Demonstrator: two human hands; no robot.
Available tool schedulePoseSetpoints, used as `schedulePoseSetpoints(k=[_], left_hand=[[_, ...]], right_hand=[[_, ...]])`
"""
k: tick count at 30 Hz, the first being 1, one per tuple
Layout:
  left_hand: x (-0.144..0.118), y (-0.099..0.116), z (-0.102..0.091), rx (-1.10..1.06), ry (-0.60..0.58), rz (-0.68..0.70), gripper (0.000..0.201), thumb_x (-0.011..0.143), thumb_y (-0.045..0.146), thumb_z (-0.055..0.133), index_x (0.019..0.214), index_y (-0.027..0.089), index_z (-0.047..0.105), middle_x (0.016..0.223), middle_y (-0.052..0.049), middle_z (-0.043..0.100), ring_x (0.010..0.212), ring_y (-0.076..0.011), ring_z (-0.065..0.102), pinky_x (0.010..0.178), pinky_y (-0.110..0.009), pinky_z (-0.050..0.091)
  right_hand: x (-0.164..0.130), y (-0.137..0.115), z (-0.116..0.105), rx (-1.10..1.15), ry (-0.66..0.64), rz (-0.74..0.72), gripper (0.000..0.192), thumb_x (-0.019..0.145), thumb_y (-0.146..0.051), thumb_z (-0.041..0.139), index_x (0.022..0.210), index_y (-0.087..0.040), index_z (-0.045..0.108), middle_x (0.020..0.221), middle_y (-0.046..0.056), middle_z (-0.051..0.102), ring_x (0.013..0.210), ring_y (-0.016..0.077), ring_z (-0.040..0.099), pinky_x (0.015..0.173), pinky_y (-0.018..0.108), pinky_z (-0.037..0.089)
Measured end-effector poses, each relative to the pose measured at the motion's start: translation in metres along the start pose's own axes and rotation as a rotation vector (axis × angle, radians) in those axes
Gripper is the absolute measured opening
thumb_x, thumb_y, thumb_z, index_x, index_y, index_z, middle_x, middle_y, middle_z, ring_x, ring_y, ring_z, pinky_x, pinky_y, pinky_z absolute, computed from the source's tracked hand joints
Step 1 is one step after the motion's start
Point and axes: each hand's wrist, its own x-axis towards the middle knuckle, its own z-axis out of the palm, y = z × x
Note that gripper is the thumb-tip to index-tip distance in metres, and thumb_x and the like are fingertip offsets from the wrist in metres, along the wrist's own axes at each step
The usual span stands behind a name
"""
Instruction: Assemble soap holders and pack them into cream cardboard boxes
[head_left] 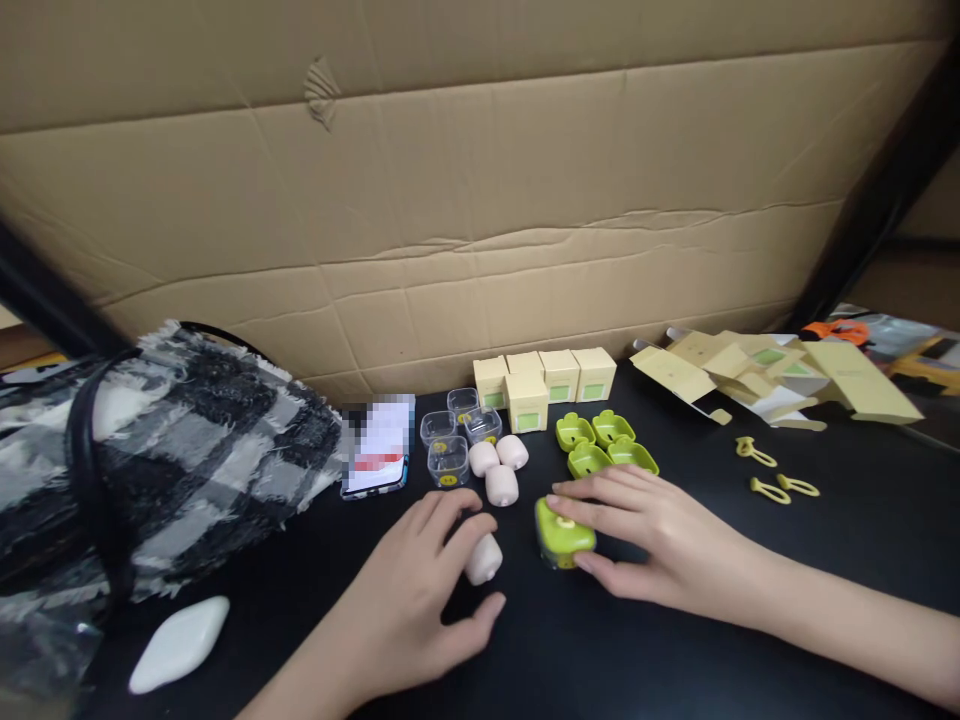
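Between the two hands, on the black desk (675, 660), sits a closed green case (566, 533). The right hand (660, 540) grips it, fingers over its top and thumb at its near side. Just left of the green case lies a pale pink pod (484, 558); the left hand (409, 590) rests over it with fingers curled loosely, fingertips touching it, not closed around it.

Behind the green case, three more pink pods (499, 467) lie close together, and left of those stands a cluster of small clear cups (459, 433). Behind and slightly right of the green case are four open green trays (604, 444) in a tight group. Farther back, against the cardboard wall (480, 200), stand five small cream boxes (546, 382). Well to the right of the green case lie three yellow clips (776, 474), and behind them a heap of flat, unfolded cream cartons (780, 375).

Left of the clear cups lies a phone (377, 445), face up. Farther left is a black-and-white checked bag (165, 450) with a dark strap, and near the desk's front edge, left of the left hand, a white oval object (180, 643).
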Motion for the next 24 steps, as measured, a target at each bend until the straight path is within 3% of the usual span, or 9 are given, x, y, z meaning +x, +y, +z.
schedulePoseSetpoints(k=[3,6,8,12,17,21,24], left_hand=[[0.003,-0.010,-0.001,-0.085,-0.102,-0.067,0.021,0.081,0.012,0.053,0.101,0.018,0.057,0.102,-0.009,0.061,0.091,-0.0235,0.063,0.076,-0.037,0.057],[0.002,-0.018,0.007,-0.087,-0.059,-0.052,0.024,0.081,0.009,0.052,0.103,0.020,0.054,0.102,-0.007,0.061,0.093,-0.0222,0.063,0.078,-0.036,0.056],[0.001,-0.025,0.013,-0.035,0.015,-0.023,0.027,0.084,0.010,0.051,0.109,0.021,0.049,0.106,-0.007,0.060,0.098,-0.0235,0.062,0.083,-0.039,0.056],[-0.001,-0.040,0.022,0.041,0.145,-0.026,0.030,0.091,0.014,0.049,0.118,0.022,0.040,0.113,-0.011,0.058,0.108,-0.0246,0.059,0.090,-0.042,0.054],[0.001,-0.043,0.024,0.116,0.196,-0.043,0.031,0.090,0.017,0.053,0.119,0.017,0.041,0.113,-0.014,0.056,0.108,-0.0288,0.058,0.087,-0.048,0.055],[0.003,-0.032,0.018,0.213,0.308,0.017,0.029,0.089,0.014,0.055,0.116,0.013,0.046,0.113,-0.015,0.056,0.107,-0.0283,0.056,0.088,-0.045,0.054],[0.003,-0.023,0.015,0.221,0.362,0.074,0.026,0.089,0.003,0.049,0.113,0.013,0.050,0.109,-0.014,0.058,0.103,-0.0241,0.057,0.087,-0.037,0.052]], right_hand=[[0.002,0.005,-0.006,0.017,-0.015,0.021,0.040,0.087,-0.030,0.063,0.125,-0.019,0.058,0.120,0.009,0.068,0.107,0.0230,0.064,0.089,0.037,0.052],[0.006,0.022,-0.026,-0.173,0.161,0.031,0.033,0.090,-0.037,0.057,0.118,-0.019,0.061,0.104,0.006,0.073,0.095,0.0191,0.067,0.084,0.032,0.053],[0.007,0.044,-0.043,-0.373,0.272,0.114,0.023,0.094,-0.034,0.050,0.101,-0.021,0.067,0.094,0.005,0.074,0.089,0.0197,0.068,0.081,0.033,0.051],[-0.004,0.108,-0.068,-0.583,0.308,0.329,0.028,0.091,-0.037,0.050,0.086,-0.017,0.069,0.088,0.014,0.072,0.081,0.0324,0.067,0.072,0.047,0.048],[-0.045,0.167,-0.079,-0.723,0.333,0.528,0.037,0.075,-0.053,0.064,0.069,-0.017,0.065,0.060,0.014,0.066,0.054,0.0289,0.062,0.049,0.037,0.040],[-0.064,0.174,-0.085,-0.730,0.336,0.561,0.042,0.075,-0.057,0.063,0.052,-0.022,0.056,0.038,0.004,0.053,0.031,0.0155,0.047,0.037,0.028,0.028],[-0.059,0.161,-0.095,-0.736,0.372,0.552,0.042,0.083,-0.052,0.055,0.052,-0.023,0.054,0.038,0.001,0.050,0.028,0.0119,0.041,0.035,0.025,0.023]])
